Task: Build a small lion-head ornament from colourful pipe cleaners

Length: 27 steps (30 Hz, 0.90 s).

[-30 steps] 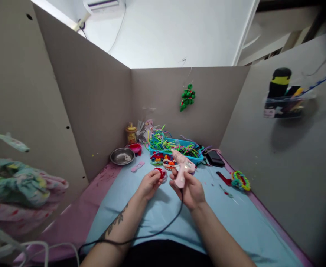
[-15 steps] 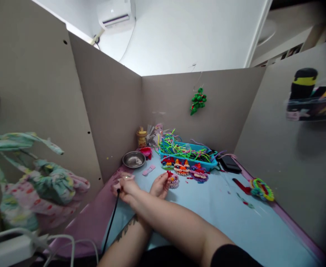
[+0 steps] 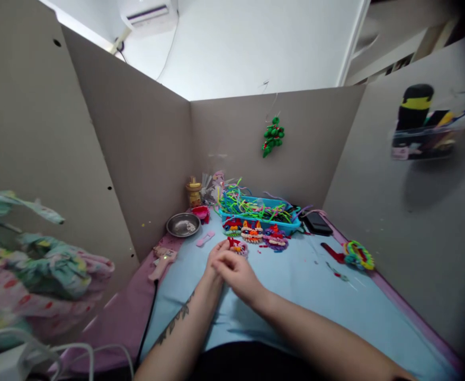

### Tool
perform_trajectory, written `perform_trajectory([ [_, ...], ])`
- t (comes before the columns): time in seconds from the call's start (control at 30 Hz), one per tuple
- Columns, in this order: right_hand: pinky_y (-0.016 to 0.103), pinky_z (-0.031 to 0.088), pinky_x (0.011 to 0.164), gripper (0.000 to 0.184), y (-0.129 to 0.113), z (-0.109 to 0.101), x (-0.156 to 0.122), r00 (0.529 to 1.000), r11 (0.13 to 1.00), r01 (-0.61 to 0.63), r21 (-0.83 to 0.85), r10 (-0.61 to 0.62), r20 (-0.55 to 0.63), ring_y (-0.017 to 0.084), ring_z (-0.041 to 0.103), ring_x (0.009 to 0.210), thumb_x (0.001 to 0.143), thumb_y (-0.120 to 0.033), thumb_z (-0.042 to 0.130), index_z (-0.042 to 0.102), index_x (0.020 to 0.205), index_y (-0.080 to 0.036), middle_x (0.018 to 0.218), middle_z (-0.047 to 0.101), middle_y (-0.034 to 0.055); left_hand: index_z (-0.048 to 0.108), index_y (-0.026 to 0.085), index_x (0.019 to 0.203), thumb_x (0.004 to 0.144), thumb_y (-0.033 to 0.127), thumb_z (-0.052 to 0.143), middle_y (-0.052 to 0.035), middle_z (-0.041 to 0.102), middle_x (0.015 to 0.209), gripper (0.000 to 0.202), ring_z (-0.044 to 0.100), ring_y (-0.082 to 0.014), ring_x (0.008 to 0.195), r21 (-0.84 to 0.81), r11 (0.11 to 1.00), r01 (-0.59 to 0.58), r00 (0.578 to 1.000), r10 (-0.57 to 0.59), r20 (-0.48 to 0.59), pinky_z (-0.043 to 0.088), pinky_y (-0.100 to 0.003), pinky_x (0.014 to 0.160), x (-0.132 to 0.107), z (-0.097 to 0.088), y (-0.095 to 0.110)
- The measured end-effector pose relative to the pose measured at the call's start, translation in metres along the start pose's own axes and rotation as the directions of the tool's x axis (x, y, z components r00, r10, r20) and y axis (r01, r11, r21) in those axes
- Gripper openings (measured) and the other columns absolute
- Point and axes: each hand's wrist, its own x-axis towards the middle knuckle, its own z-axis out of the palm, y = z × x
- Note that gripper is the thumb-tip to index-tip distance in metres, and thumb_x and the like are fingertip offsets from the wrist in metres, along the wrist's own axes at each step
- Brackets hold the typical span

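Note:
My left hand (image 3: 214,258), on the tattooed arm, is closed in a pinch, with a small red fuzzy piece (image 3: 230,241) at its fingertips. Right against it, my right hand (image 3: 238,272) has its fingers bent together; whatever they hold, if anything, is hidden. Just beyond the fingers lies a pink-and-white fuzzy figure (image 3: 241,248), partly covered by the hands. On the left edge of the table rests a pink glue gun (image 3: 163,263) with a black cord, touched by neither hand.
A metal bowl (image 3: 183,225) with whitish bits and a pink strip (image 3: 205,239) lie left. Behind the hands stand several fuzzy figures (image 3: 252,233) and a blue basket (image 3: 292,226) of pipe cleaners. A phone (image 3: 316,223) and a colourful ring (image 3: 359,255) are right. Grey partitions (image 3: 145,137) enclose the table.
My right hand has let go of the glue gun at the left edge and come back over to my left hand. My arms are no longer crossed. The view has shifted slightly.

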Motion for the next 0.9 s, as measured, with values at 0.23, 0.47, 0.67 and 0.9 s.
perform_trajectory([
  [0.23, 0.016, 0.023, 0.035, 0.031, 0.026, -0.070, -0.002, 0.936, 0.876, -0.284, 0.389, 0.342, -0.086, 0.005, 0.040, 0.039, 0.064, -0.040, 0.070, 0.051, 0.073, -0.017, 0.053, 0.049, -0.0058, 0.058, 0.011, 0.074, 0.053, 0.026, 0.081, 0.0013, 0.063, 0.060, 0.035, 0.056, -0.0058, 0.050, 0.033, 0.999, 0.008, 0.999, -0.009, 0.043, 0.045, -0.016, 0.053, -0.004, 0.019, 0.004],
  [0.47, 0.014, 0.028, 0.038, 0.031, 0.031, -0.074, -0.002, 0.920, 0.752, -0.321, 0.576, 0.391, 0.001, 0.005, 0.050, 0.046, 0.063, -0.037, 0.074, 0.056, 0.072, -0.013, 0.060, 0.057, -0.0015, 0.059, 0.011, 0.076, 0.058, 0.026, 0.078, 0.0010, 0.062, 0.058, 0.030, 0.056, -0.0076, 0.050, 0.145, 0.989, -0.019, 0.990, -0.001, 0.138, 0.045, -0.019, 0.052, -0.006, 0.017, 0.001],
  [0.67, 0.014, 0.026, 0.036, 0.031, 0.036, -0.077, -0.003, 0.918, 0.745, -0.325, 0.582, 0.397, 0.005, 0.004, 0.048, 0.043, 0.063, -0.037, 0.075, 0.056, 0.071, -0.014, 0.058, 0.057, -0.0026, 0.059, 0.012, 0.074, 0.061, 0.026, 0.077, 0.0010, 0.062, 0.055, 0.026, 0.056, -0.0086, 0.048, 0.177, 0.984, -0.026, 0.983, -0.007, 0.186, 0.044, -0.019, 0.050, -0.007, 0.019, 0.000],
  [0.9, 0.014, 0.024, 0.034, 0.033, 0.038, -0.075, -0.003, 0.903, 0.733, -0.338, 0.590, 0.430, -0.018, 0.005, 0.048, 0.041, 0.060, -0.037, 0.076, 0.055, 0.071, -0.015, 0.056, 0.057, -0.0028, 0.060, 0.011, 0.071, 0.059, 0.026, 0.077, 0.0012, 0.063, 0.055, 0.026, 0.056, -0.0076, 0.049, 0.183, 0.983, -0.019, 0.984, -0.015, 0.180, 0.045, -0.018, 0.051, -0.008, 0.021, 0.001],
])
